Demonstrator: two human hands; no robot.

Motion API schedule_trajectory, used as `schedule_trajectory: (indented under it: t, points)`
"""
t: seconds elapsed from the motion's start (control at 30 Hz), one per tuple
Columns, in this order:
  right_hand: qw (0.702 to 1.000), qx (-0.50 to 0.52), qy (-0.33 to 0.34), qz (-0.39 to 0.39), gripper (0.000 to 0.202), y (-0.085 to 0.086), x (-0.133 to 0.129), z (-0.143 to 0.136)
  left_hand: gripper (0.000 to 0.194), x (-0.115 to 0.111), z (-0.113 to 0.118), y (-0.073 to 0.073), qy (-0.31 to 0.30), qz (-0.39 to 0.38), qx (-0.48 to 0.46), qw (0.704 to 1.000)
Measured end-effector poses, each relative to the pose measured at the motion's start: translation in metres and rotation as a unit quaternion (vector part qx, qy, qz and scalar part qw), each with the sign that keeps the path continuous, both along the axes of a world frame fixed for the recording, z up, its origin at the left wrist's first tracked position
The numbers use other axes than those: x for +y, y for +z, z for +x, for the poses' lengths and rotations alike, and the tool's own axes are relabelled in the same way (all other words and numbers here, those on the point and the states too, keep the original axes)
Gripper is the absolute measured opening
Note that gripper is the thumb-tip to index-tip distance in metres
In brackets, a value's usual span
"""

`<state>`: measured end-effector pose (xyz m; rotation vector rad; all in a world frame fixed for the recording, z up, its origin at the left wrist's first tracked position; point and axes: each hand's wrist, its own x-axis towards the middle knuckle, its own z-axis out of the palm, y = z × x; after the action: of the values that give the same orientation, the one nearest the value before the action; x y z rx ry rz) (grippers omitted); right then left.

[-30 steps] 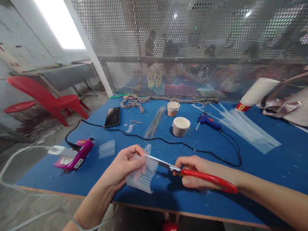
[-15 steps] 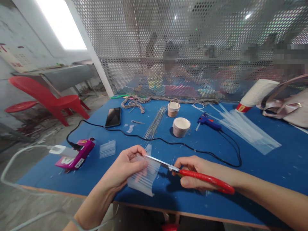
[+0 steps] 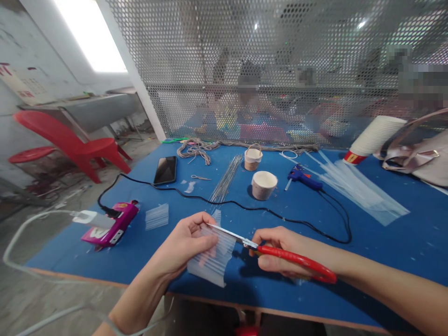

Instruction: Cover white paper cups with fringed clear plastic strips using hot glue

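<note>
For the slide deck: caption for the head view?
Left hand holds pleated translucent sheet; right hand holds red-handled scissors against it.

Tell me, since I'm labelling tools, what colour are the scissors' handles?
Red handles, seen best in the head view.

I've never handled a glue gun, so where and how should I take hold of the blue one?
Probably by the slim handle, from above and the near right: the blue glue gun lies flat, handle pointing right, black cord trailing from its end, bulkier head leftward.
</note>
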<state>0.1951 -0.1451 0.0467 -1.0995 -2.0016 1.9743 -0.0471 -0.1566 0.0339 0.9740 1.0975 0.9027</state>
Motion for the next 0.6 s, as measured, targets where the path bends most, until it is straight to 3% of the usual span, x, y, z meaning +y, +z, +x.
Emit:
schedule_trajectory:
  t: [0.23, 0.37, 0.5, 0.6]
  points:
    - [1.000, 0.002, -0.003, -0.003, 0.046, 0.000, 0.001, -0.002, 0.031, 0.000, 0.001, -0.001, 0.003, -0.002, 0.013, 1.000]
    - [0.999, -0.022, -0.002, 0.039, 0.044, 0.007, 0.001, -0.001, 0.029, 0.001, 0.001, -0.004, 0.002, 0.007, 0.020, 1.000]
    - [0.975, -0.111, -0.021, 0.193, 0.041, 0.007, 0.002, 0.011, 0.022, 0.005, -0.006, -0.002, 0.046, 0.060, 0.079, 0.994]
    - [0.912, -0.200, -0.025, 0.357, 0.033, -0.008, 0.006, 0.024, 0.020, 0.011, -0.018, 0.001, 0.107, 0.122, 0.145, 0.976]
